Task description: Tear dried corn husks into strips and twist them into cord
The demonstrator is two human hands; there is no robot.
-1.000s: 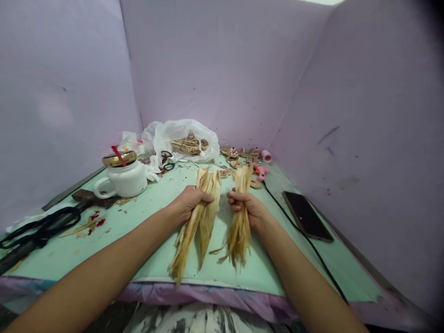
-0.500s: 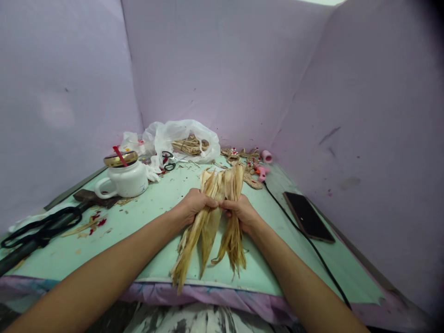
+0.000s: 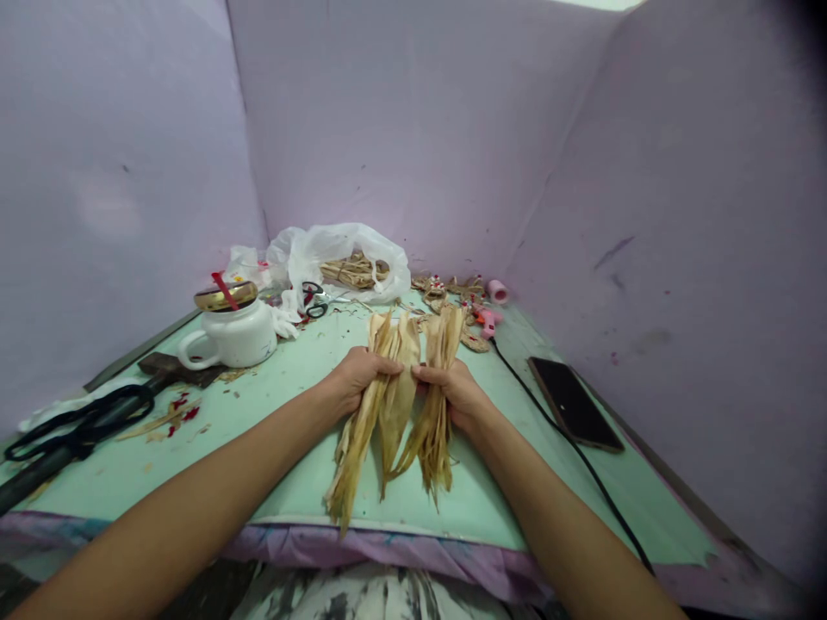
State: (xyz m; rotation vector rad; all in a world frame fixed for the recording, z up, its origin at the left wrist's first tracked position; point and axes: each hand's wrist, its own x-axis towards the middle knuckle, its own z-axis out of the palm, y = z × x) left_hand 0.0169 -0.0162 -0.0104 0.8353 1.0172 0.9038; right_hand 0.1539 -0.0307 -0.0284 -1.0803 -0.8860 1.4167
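Dried corn husks [image 3: 397,405], pale straw to brown, hang in long strips from both hands above the green tabletop. My left hand [image 3: 362,376] is closed around one bundle, its thumb lying across the front toward the middle. A second bundle of husks [image 3: 439,439] is gripped by my right hand [image 3: 457,387], thumb also pointing inward. Between the two thumbs there is a narrow gap. One broad husk hangs beside the left thumb. The fingers behind the bundles are mostly hidden.
A white mug [image 3: 236,336] with a gold lid stands left, near a hammer-like tool [image 3: 83,426]. Scissors [image 3: 315,301] lie by a plastic bag [image 3: 349,241] of husks. At right are a pink glue gun [image 3: 489,320], its black cord [image 3: 568,439] and a phone [image 3: 575,403].
My hands have moved slightly apart, opening a gap between the thumbs. The two husk bundles have separated at the top, and their lower ends have swung inward a little.
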